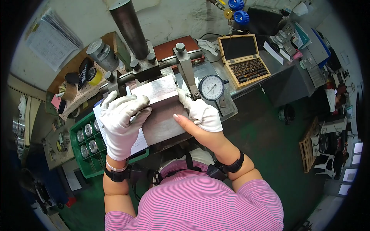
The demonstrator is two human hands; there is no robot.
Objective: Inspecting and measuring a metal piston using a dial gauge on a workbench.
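A rectangular metal block [160, 89] with a bright ground top lies on the flat grey plate [163, 127] of a measuring stand. My left hand [123, 121], in a white glove, grips the block's left end with bent fingers. At the opposite end, the gloved fingers of my right hand [200, 115] press on the block, and its bare thumb points toward the plate. A round white-faced dial indicator [211, 87] sits just beyond my right hand, beside a metal arm [186, 69] on the stand's crossbar. The thick column [131, 32] rises behind the block. The block's underside is hidden.
A green divided crate [86, 169] with round metal parts stands at left, papers [139, 143] partly over it. An open wooden case [246, 65] of small gauge pieces lies at right. Behind the stand is a reddish-brown box [169, 48]; a wooden shelf [77, 102] holds cans and a calculator.
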